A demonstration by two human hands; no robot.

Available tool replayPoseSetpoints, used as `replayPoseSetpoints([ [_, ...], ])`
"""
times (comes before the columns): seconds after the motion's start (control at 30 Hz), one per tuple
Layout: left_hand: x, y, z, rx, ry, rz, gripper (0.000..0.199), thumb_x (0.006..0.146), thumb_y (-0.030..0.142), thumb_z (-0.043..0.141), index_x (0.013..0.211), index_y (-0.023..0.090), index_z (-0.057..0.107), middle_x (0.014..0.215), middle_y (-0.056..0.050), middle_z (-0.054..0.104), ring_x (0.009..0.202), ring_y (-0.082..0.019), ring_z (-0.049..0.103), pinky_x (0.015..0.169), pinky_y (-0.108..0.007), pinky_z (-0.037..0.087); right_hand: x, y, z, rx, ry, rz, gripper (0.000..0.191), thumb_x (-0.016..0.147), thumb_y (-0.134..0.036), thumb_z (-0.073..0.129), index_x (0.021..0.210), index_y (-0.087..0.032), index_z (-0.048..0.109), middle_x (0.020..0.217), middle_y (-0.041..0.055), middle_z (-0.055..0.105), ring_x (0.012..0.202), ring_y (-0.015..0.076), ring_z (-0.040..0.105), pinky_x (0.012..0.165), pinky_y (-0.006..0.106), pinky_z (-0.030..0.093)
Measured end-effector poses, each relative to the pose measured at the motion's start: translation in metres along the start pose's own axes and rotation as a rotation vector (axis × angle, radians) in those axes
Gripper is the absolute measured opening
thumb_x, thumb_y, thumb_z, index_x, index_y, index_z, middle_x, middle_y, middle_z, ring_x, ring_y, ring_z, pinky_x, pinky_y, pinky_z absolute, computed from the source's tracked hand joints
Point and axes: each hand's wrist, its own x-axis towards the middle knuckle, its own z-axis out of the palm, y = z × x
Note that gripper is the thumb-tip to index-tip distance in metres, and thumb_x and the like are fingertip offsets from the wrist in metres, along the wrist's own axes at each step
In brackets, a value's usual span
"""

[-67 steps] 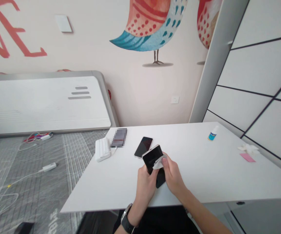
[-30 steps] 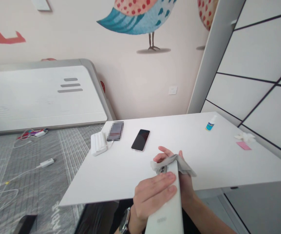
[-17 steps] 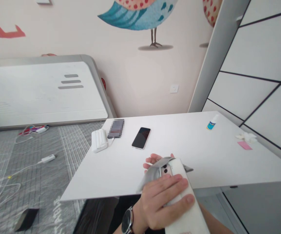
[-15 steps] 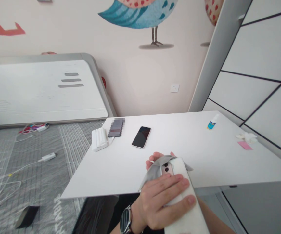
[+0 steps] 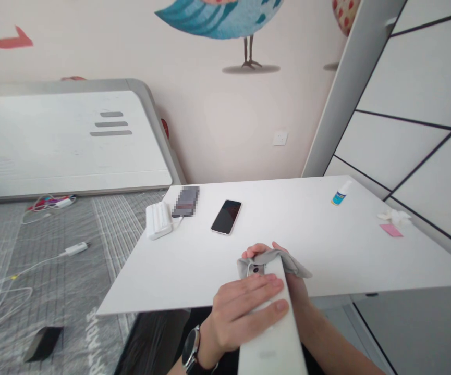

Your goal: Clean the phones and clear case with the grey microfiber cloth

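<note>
Hands together, clamped on a white smartphone [image 5: 271, 341] held tilted just off the desk's near edge: the left hand [image 5: 244, 307], with a wristwatch [image 5: 191, 349] on its wrist, lies flat across the phone's back below the camera bump, and the right hand [image 5: 296, 289] is behind the top end, its fingers [image 5: 258, 250] curling up past a grey microfiber cloth [image 5: 274, 259] draped over that end. On the desk [image 5: 307, 245], from the hands, a black smartphone [image 5: 226, 216] lies face up at 11 o'clock, a white power bank [image 5: 158, 220] at 10, and a small blue-labelled bottle [image 5: 339, 194] stands at 1.
</note>
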Motion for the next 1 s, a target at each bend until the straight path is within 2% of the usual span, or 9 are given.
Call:
replayPoseSetpoints([
  [0.13,0.004,-0.005,0.007,0.102,-0.117,0.157,0.028,0.093,0.013,0.070,0.121,0.016,0.072,0.121,-0.010,0.077,0.125,-0.023,0.068,0.114,-0.034,0.049,0.000,-0.002,0.001,-0.065,0.051,0.123,0.034,0.071,-0.060,0.085,0.081,-0.030,0.073,0.077,0.0043,0.075,0.087,0.0288,0.075,0.083,0.052,0.065],
  [0.23,0.002,-0.012,0.008,0.154,-0.160,0.139,0.032,0.100,0.011,0.059,0.128,0.020,0.069,0.131,-0.006,0.073,0.138,-0.020,0.056,0.124,-0.037,0.035,-0.008,-0.019,0.005,-0.070,0.112,0.192,0.024,0.073,-0.046,0.086,0.086,-0.030,0.075,0.082,0.0056,0.077,0.095,0.0303,0.074,0.088,0.050,0.063],
  [0.4,-0.013,-0.024,0.007,0.180,-0.179,0.097,0.034,0.101,0.008,0.054,0.132,0.019,0.066,0.134,-0.003,0.072,0.146,-0.017,0.046,0.131,-0.039,0.019,-0.010,-0.048,0.012,0.138,-0.017,0.175,0.042,0.084,-0.050,0.072,0.118,-0.026,0.071,0.105,0.0014,0.075,0.096,0.0190,0.072,0.093,0.035,0.059],
  [0.53,-0.019,-0.025,0.008,0.254,-0.220,0.056,0.041,0.103,0.007,0.048,0.139,0.025,0.060,0.135,0.000,0.072,0.148,-0.014,0.044,0.132,-0.040,0.008,-0.005,-0.046,0.010,0.190,-0.114,0.181,0.048,0.091,-0.065,0.060,0.115,-0.024,0.069,0.094,0.0009,0.069,0.084,0.0172,0.066,0.085,0.031,0.058],
  [0.6,-0.018,-0.021,0.007,0.237,-0.330,-0.024,0.051,0.102,0.005,0.044,0.147,0.027,0.051,0.144,-0.002,0.065,0.152,-0.015,0.038,0.132,-0.045,0.002,0.000,-0.044,0.006,0.212,-0.128,0.149,0.049,0.091,-0.066,0.059,0.108,-0.022,0.069,0.086,0.0001,0.064,0.076,0.0159,0.062,0.078,0.028,0.057],
  [0.73,-0.013,-0.004,0.001,0.095,-0.659,-0.228,0.089,0.085,0.002,0.051,0.165,0.023,0.019,0.171,-0.010,0.025,0.160,-0.026,0.015,0.130,-0.057,0.011,0.011,-0.044,-0.003,0.231,-0.094,0.136,0.043,0.089,-0.063,0.064,0.091,-0.020,0.065,0.075,-0.0017,0.055,0.063,0.0143,0.053,0.064,0.026,0.055],
  [0.8,-0.012,0.005,-0.002,0.027,-0.735,-0.302,0.102,0.080,0.006,0.058,0.167,0.022,0.007,0.174,-0.011,0.009,0.161,-0.031,0.007,0.129,-0.059,0.020,0.015,-0.043,-0.005,0.235,-0.065,0.137,0.043,0.088,-0.062,0.067,0.089,-0.018,0.066,0.074,-0.0017,0.054,0.062,0.0130,0.052,0.060,0.024,0.053],
  [0.9,-0.016,0.013,0.003,-0.033,-0.700,-0.360,0.103,0.086,0.017,0.066,0.167,0.018,0.002,0.174,-0.015,0.002,0.161,-0.033,0.003,0.127,-0.054,0.029,0.017,-0.043,-0.001,0.226,-0.013,0.014,0.037,0.088,-0.057,0.068,0.086,-0.020,0.066,0.074,-0.0022,0.054,0.062,0.0122,0.053,0.057,0.022,0.051],
  [1.0,-0.021,0.012,0.016,-0.026,-0.548,-0.360,0.086,0.096,0.013,0.052,0.167,0.018,0.003,0.174,-0.015,0.009,0.161,-0.031,0.003,0.128,-0.054,0.027,0.012,-0.042,0.011,0.198,0.029,-0.154,0.020,0.087,-0.043,0.070,0.089,-0.023,0.068,0.076,-0.0033,0.058,0.066,0.0121,0.056,0.060,0.022,0.051],
])
